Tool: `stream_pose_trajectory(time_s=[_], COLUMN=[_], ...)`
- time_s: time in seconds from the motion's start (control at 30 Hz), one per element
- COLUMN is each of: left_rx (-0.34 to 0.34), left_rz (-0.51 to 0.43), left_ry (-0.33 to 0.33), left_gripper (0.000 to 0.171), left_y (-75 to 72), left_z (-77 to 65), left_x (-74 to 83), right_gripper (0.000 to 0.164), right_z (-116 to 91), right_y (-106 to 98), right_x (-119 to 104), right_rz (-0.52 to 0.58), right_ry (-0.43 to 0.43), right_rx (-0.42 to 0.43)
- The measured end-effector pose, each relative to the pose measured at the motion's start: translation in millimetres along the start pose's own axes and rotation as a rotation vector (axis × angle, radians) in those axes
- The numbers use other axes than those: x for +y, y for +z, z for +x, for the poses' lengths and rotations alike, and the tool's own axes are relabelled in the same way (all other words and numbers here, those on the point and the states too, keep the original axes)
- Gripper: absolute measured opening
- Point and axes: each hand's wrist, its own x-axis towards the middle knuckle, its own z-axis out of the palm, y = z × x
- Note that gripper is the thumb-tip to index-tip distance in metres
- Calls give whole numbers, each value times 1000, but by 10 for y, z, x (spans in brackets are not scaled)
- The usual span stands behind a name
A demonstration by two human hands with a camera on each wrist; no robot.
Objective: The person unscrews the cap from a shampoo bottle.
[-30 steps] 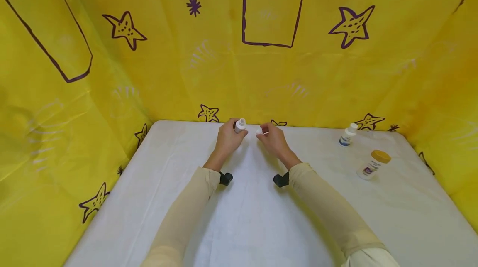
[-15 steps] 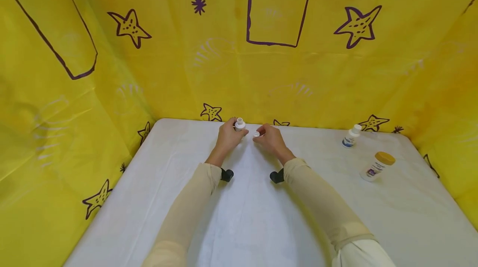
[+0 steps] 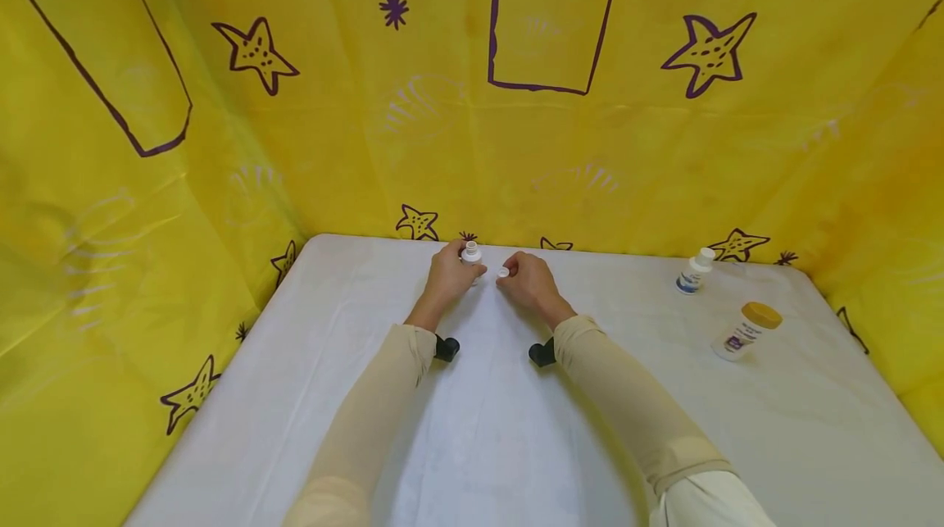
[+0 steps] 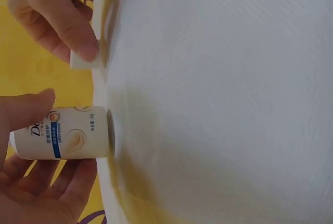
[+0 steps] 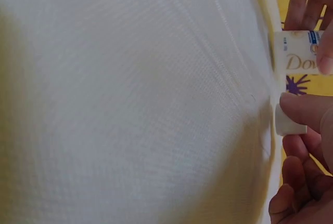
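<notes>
My left hand (image 3: 447, 279) grips a small white Dove bottle (image 4: 70, 134) around its sides, thumb on one side and fingers on the other. The bottle stands upright with its base at the white tabletop, and its neck is uncapped in the head view. Just to the right, my right hand (image 3: 533, 281) pinches a small white cap (image 5: 290, 120) between thumb and fingers. That cap is held low, close over the table and beside the bottle, with a small gap between the two.
On the right side of the white table (image 3: 483, 429) stand a small white bottle with a blue label (image 3: 692, 273) and a white bottle with a yellow lid (image 3: 745, 332). A yellow cloth wall (image 3: 339, 150) with purple drawings rises right behind the table's far edge.
Both hands have come down nearer the tabletop, the left with the bottle, the right with the cap. The right hand has also shifted slightly left and toward the body.
</notes>
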Motion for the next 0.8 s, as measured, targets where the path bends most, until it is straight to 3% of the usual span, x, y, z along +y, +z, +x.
stream_pose_trajectory(time_s=[0.53, 0.8], left_rx=[-46, -55], left_rz=[16, -4], left_ry=[-13, -35], left_gripper=[63, 66], left_y=[2, -16], left_z=[16, -37], left_x=[-35, -22], right_gripper=[29, 43], right_z=[-6, -58], right_y=[19, 6], right_x=[17, 22], right_rz=[-20, 10], right_ry=[14, -4], right_rx=[-28, -43])
